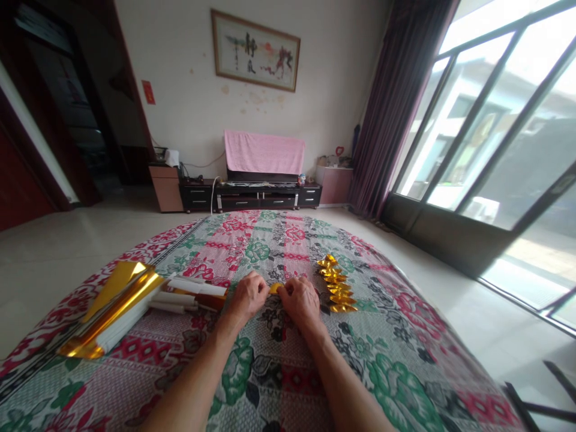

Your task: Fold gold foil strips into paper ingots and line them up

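Between my two hands, a small gold foil piece (pixel 275 289) is held just above the patterned cloth. My left hand (pixel 250 294) pinches its left end, fingers curled. The other end sits in the closed fingers of my right hand (pixel 300 300). Right of my right hand, a row of several folded gold foil pieces (pixel 341 290) lies on the cloth. On the left are gold foil sheets (pixel 130 306), partly rolled, with white backing showing. White paper rolls or strips (pixel 180 297) lie between these sheets and my left hand.
A round table with a floral cloth (pixel 396 384) fills the foreground. Beyond it, a low black cabinet (pixel 198 197) stands by the wall, near a pink cloth (pixel 265 153). Dark furniture legs (pixel 540 409) show at the lower right, and glass doors (pixel 486 132) at the right.
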{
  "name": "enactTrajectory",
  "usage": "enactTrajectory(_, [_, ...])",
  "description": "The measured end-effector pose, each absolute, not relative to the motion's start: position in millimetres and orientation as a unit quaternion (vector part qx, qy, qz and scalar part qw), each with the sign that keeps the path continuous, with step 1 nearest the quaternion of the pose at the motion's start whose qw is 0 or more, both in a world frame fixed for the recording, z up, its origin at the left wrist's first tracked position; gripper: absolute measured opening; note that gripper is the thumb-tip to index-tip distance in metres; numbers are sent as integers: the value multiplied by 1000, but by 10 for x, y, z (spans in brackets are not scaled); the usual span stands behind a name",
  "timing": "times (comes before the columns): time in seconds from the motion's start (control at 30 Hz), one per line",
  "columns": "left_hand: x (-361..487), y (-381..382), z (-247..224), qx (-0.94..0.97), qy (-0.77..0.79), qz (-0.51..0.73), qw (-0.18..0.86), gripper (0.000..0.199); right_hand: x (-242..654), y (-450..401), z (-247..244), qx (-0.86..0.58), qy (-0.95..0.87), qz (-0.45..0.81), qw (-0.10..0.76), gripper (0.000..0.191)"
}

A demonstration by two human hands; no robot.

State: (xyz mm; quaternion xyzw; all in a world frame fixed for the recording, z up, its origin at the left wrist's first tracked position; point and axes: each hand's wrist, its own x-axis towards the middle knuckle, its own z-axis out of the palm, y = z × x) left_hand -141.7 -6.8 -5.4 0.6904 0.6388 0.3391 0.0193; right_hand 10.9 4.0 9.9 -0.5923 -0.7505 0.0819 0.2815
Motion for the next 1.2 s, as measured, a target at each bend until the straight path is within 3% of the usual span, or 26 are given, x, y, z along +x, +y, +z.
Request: enactTrajectory(1.2, [-1416,-62,-66,691,642,331,15,15,127,70,72,-593,-752,84,275,23])
